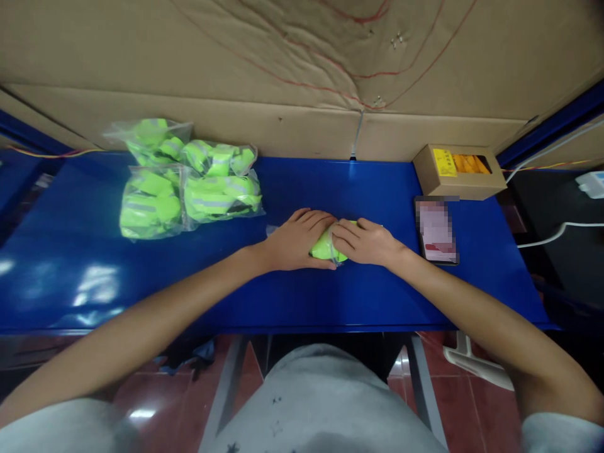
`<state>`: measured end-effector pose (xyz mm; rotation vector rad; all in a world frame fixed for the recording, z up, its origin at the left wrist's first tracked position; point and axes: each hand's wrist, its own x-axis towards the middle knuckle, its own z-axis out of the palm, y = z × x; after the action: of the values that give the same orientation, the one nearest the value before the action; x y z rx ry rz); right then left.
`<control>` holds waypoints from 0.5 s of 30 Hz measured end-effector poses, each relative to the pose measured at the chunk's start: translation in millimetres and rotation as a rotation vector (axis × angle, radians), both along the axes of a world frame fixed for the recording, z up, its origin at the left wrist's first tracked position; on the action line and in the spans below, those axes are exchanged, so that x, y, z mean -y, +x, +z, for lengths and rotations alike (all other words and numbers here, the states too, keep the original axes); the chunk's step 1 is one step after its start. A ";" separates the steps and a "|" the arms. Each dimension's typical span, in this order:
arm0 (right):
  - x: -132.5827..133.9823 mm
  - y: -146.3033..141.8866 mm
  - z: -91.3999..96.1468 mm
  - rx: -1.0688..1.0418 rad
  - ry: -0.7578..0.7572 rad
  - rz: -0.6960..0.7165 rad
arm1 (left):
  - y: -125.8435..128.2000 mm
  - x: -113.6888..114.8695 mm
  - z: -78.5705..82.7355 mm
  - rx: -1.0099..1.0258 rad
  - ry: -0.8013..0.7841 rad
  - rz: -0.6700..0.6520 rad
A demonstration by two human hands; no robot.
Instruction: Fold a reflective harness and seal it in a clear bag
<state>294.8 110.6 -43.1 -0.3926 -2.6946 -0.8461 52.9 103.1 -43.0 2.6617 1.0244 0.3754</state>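
Note:
A clear plastic bag with a folded neon-green reflective strap or vest point(325, 247) lies on the blue table point(283, 302) in front of me. My left hand point(299, 239) wraps over its left side, thumb along the near edge. From the right, my right hand point(365, 242) holds the same bag with bent fingers on top. Both hands hide much of the bag, and a bit of clear plastic shows left of my left hand. Inside, the exact kind of green article cannot be made out.
Several similar bags of neon-green articles point(221, 195) lie grouped at the back left. At the right are a phone point(436, 233) and a cardboard box point(460, 173) with a window showing orange contents. A cardboard wall point(212, 119) rises behind the table.

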 end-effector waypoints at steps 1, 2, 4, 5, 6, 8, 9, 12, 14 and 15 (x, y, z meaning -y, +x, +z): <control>-1.3 -2.0 0.4 -0.014 0.015 0.022 | 0.5 1.7 -2.7 0.032 -0.003 0.007; -2.7 -3.9 0.8 -0.024 0.012 0.038 | 1.0 2.7 -4.7 0.058 -0.012 0.014; -5.3 -6.7 1.5 -0.034 -0.022 0.064 | 1.7 3.2 -6.7 0.103 -0.029 0.026; -6.4 -7.8 1.8 -0.043 -0.027 0.078 | 2.0 3.1 -6.6 0.118 -0.037 0.027; -7.2 -8.5 2.2 -0.056 -0.022 0.092 | 2.2 3.1 -5.8 0.127 -0.048 0.028; -7.8 -9.6 3.0 -0.092 -0.007 0.118 | 2.6 3.5 -2.9 0.124 -0.074 0.041; -7.4 -10.0 3.5 -0.111 -0.017 0.123 | 2.8 3.9 -1.2 0.112 -0.087 0.051; -4.0 -11.1 4.5 -0.158 -0.138 0.065 | 3.9 5.7 2.6 0.076 -0.090 0.071; -0.9 -11.5 4.3 -0.178 -0.221 0.019 | 5.2 7.1 3.2 0.064 -0.061 0.065; 0.7 -11.6 3.8 -0.188 -0.256 0.006 | 6.1 8.0 3.3 0.061 -0.044 0.059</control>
<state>283.2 109.9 -39.3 -0.4934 -2.6291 -0.4373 59.0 95.1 -39.7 2.5693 1.0823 0.4392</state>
